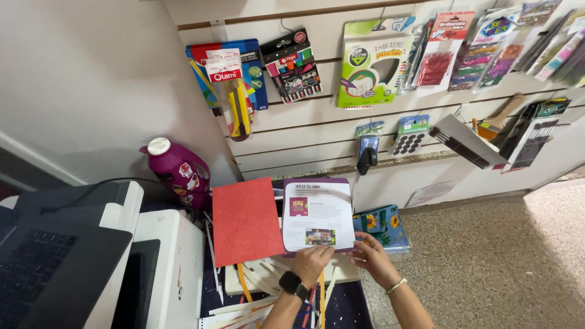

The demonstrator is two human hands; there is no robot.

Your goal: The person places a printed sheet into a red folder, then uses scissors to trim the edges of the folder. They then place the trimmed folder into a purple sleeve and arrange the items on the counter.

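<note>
Head view: the biggest thing is the slat wall (pixel 317 131) at the back, with packs of markers (pixel 370 64) and other craft packs hanging on hooks. At the left sits a white printer (pixel 164 262), hard and boxy, with a dark open lid. Behind it stands a purple bottle (pixel 177 170) with a white cap, smooth and round.

On the surface (pixel 350 307) a red sheet (pixel 245 220) leans up. It looks rough and sparkly. Just beside it, on its right, is the printed page (pixel 318 214). It is white paper, flat and thin, on a purple backing, and its long side runs up and away from the person. It sits right above both hands.

The left hand (pixel 311 263), with a black watch on the wrist, has its grip closed on the bottom edge of the printed page near the middle. The right hand (pixel 373 259), with a thin bracelet, pinches the bottom right corner. Both hands are about as near to it.

Thin white and yellow paper strips (pixel 262 292) lie under the hands.
</note>
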